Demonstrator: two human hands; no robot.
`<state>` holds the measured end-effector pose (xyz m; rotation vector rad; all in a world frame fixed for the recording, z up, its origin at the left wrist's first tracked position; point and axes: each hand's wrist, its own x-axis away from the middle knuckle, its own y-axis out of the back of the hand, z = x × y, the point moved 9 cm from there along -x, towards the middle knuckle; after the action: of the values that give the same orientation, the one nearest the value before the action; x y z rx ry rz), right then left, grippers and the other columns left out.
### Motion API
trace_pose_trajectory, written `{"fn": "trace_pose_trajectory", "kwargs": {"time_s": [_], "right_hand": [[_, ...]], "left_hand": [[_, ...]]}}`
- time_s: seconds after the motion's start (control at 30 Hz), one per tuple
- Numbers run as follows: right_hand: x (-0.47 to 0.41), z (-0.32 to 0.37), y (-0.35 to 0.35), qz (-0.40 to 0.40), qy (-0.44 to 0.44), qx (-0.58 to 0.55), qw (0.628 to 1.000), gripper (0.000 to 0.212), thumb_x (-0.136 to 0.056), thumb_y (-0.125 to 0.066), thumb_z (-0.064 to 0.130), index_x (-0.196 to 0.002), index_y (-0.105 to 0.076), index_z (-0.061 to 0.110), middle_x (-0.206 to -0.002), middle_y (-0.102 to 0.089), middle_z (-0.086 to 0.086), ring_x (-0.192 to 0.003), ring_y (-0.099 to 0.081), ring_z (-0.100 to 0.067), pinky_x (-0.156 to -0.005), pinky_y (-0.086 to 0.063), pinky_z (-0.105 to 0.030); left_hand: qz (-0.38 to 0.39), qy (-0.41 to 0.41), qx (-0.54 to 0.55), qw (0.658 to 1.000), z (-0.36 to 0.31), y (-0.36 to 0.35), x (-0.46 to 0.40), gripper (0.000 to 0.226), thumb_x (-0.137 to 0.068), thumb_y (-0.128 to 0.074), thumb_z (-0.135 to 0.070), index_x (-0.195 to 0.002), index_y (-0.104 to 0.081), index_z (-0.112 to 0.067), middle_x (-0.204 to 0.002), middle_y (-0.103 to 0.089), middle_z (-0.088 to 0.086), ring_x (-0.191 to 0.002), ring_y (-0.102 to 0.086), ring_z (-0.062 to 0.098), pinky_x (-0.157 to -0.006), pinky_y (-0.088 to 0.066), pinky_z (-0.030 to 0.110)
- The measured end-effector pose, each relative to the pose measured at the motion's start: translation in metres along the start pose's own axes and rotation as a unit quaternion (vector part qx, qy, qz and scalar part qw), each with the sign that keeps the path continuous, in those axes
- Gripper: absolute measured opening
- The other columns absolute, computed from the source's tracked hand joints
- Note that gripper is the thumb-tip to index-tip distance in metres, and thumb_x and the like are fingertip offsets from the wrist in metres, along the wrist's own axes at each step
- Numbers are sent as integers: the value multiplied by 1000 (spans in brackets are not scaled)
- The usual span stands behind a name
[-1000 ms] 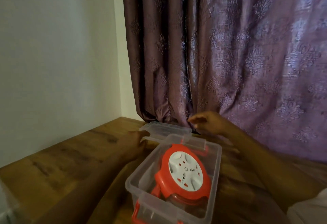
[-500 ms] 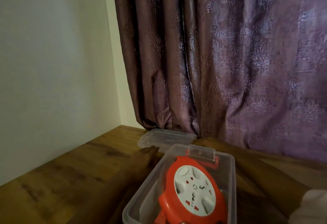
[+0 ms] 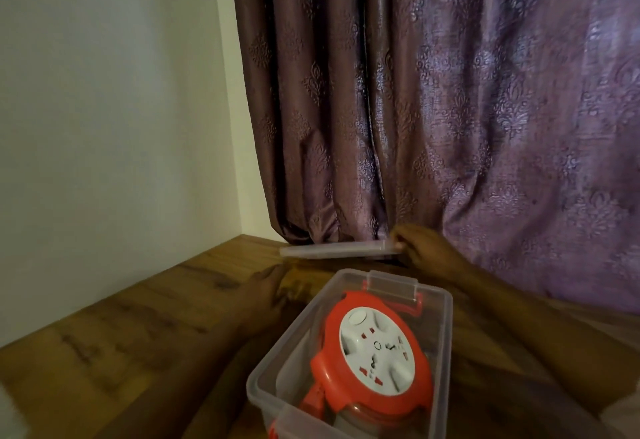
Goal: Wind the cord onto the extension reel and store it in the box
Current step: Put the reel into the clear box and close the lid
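An orange extension reel (image 3: 375, 352) with a white socket face lies tilted inside a clear plastic box (image 3: 277, 359) at the bottom centre. The box is uncovered. Its clear lid (image 3: 336, 250) is beyond the box, near the curtain, lifted off the table at its right end. My right hand (image 3: 420, 248) pinches that right end of the lid. My left hand (image 3: 266, 294) rests flat on the table just left of the box, fingers apart, holding nothing. No loose cord shows outside the reel.
The wooden table (image 3: 121, 345) runs into a corner. A white wall (image 3: 104, 126) stands on the left and a purple patterned curtain (image 3: 450, 109) hangs behind, its hem touching the table beside the lid.
My right hand came back into view and lifted the right end of the lid off the table. The view shifted, so the box sits lower and to the right.
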<state>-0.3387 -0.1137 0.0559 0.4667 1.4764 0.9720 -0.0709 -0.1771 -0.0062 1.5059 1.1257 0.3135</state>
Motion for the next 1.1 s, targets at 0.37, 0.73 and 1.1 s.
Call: {"fn": "trace_pose_trajectory", "kwargs": {"time_s": [0.37,0.73,1.1], "right_hand": [[-30,37,122,-114,-22,-163,980,14,-92,-51,3,-94,-60,13,-88,-64,-3,-83,-61,-22,-74,-51,-36],[-29,78,198,-262,-57,-278,923,12,-95,-50,23,-98,-60,21,-96,-62,3,-90,-58,-16,-76,-51,-35],[7,73,62,68,-143,-165,973,26,-89,-62,14,-110,-65,-1,-92,-61,-11,-77,-50,-11,-66,-40,-14]], "left_hand": [[-124,88,385,910,-15,70,17,55,-94,-55,-42,-143,-32,-29,-134,-52,-3,-121,-56,27,-95,-50,38],[-221,80,436,869,-73,168,90,27,-93,-63,-28,-118,-56,-21,-106,-72,7,-85,-73,25,-61,-62,36],[41,186,366,911,-79,84,152,37,-90,-59,-45,-113,-58,-16,-60,-69,4,-46,-61,16,-46,-49,26]]}}
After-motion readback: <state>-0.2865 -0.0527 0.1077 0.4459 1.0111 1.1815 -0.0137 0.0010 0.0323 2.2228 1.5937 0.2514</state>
